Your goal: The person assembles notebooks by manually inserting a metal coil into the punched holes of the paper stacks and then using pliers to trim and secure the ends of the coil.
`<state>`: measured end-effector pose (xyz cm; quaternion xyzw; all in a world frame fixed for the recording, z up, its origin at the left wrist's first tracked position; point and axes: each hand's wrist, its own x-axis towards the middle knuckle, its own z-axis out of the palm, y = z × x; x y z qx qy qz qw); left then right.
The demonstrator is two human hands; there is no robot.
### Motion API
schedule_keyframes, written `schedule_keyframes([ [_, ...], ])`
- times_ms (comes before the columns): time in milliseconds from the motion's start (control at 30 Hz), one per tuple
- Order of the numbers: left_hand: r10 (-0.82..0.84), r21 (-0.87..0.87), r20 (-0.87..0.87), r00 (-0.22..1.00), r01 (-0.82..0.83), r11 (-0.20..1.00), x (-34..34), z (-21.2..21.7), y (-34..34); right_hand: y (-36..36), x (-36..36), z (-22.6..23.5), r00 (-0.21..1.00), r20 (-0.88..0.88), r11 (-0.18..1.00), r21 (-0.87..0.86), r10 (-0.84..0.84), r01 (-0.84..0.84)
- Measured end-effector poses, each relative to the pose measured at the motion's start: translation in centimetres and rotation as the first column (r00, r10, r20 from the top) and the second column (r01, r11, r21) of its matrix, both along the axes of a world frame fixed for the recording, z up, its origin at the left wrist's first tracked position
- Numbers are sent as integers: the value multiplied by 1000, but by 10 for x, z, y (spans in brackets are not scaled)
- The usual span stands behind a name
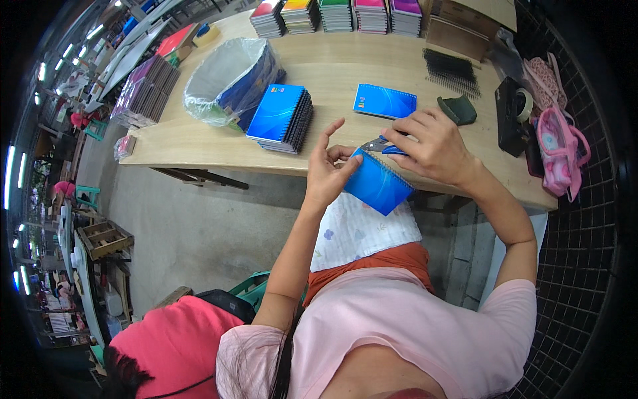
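Note:
My left hand (325, 174) grips a small blue notebook (380, 186) by its corner, thumb on the cover and forefinger raised. It is tilted above my lap, just off the table's near edge, its wire-bound edge facing up. My right hand (432, 145) is closed on blue-handled pliers (376, 143), whose metal jaws meet the corner end of the binding by my left thumb. Beyond my hands, another blue notebook (385, 101) lies flat on the table. A stack of blue spiral notebooks (272, 114) stands to the left.
A plastic-lined bin (226, 76) stands left of the stack. Coloured notebook piles (335, 16) line the back. At right are black binding wires (452, 72), a dark green piece (458, 110), a tape dispenser (514, 118) and a pink bag (559, 154). A person in red (176, 346) sits close left.

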<state>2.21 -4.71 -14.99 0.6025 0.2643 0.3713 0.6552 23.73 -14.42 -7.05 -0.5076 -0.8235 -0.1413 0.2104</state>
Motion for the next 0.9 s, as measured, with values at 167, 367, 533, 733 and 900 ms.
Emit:
schedule_keyframes([
  [167, 86, -15, 14, 996, -86, 996, -4, 10, -2, -7, -5, 17, 997, -47, 998, 7, -63, 64],
  [367, 13, 11, 4, 1000, -13, 1000, -4, 8, -1, 4, -10, 19, 989, 149, 976, 216, -1, -31],
  [533, -13, -17, -4, 1000, 13, 1000, -5, 12, -3, 3, -8, 12, 983, 183, 970, 232, 30, -73],
  [733, 150, 159, 36, 988, -154, 975, 1, 15, -17, -8, -4, 14, 947, -270, 930, -360, -175, 69],
  [900, 165, 132, 47, 985, -170, 977, 2, 13, -14, -5, 0, -2, 896, -429, 989, -135, -116, 63],
])
